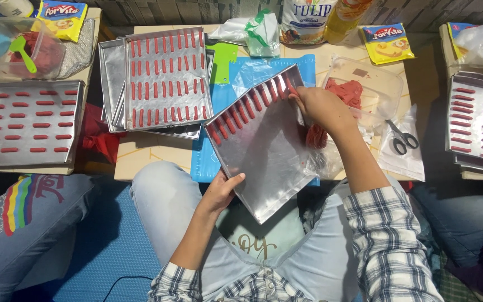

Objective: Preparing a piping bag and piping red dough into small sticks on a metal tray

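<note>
Only one row of red strips on the tilted tray

Clearly the metal baking tray (264, 145) is the middle of the scene, held tilted over the person's lap and the edge of the low table (141, 156). The left hand (222, 193) grips its near rim, thumb on top, probably so that it stays steady. The right hand (317, 106) is at its far corner, fingers bent around a lump of red dough; whether they pinch or press I cannot tell. A row of red dough strips (247, 109) lies along the tray's far rim, the rest is bare. Right of the tray stands a clear plastic box (384, 84) with more red dough (345, 92), close for reaching. Beyond it lie scissors (402, 137). Left of the tray, a full tray (166, 78) rests on a stack; the lower ones are mostly hidden.
</note>
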